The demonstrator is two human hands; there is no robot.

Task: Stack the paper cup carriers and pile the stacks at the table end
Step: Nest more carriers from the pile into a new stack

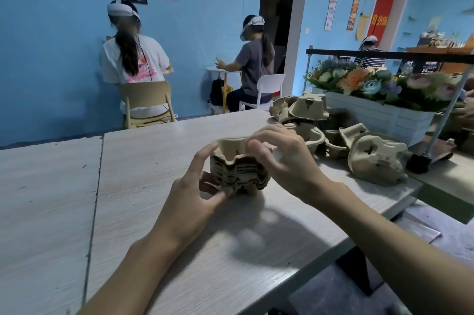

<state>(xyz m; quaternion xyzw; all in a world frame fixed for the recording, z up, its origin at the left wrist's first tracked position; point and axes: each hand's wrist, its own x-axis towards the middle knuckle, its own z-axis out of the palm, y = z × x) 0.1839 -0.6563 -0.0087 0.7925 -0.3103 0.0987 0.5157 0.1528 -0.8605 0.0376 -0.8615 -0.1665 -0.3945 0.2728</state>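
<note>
A stack of brown paper cup carriers [237,168] stands on the pale wooden table [179,212] in front of me. My left hand [197,194] grips the stack's left side, thumb at its base. My right hand [284,158] lies over the top right of the stack, fingers curled onto the uppermost carrier. To the right, a loose heap of single carriers [333,132] lies on the table, some upside down, including one overturned carrier [377,158] near the edge.
A white planter with artificial flowers [379,109] stands behind the heap. A black metal rack leg with a caster [420,160] is at the table's right edge. A second table [43,212] adjoins on the left. Two seated people face the blue wall.
</note>
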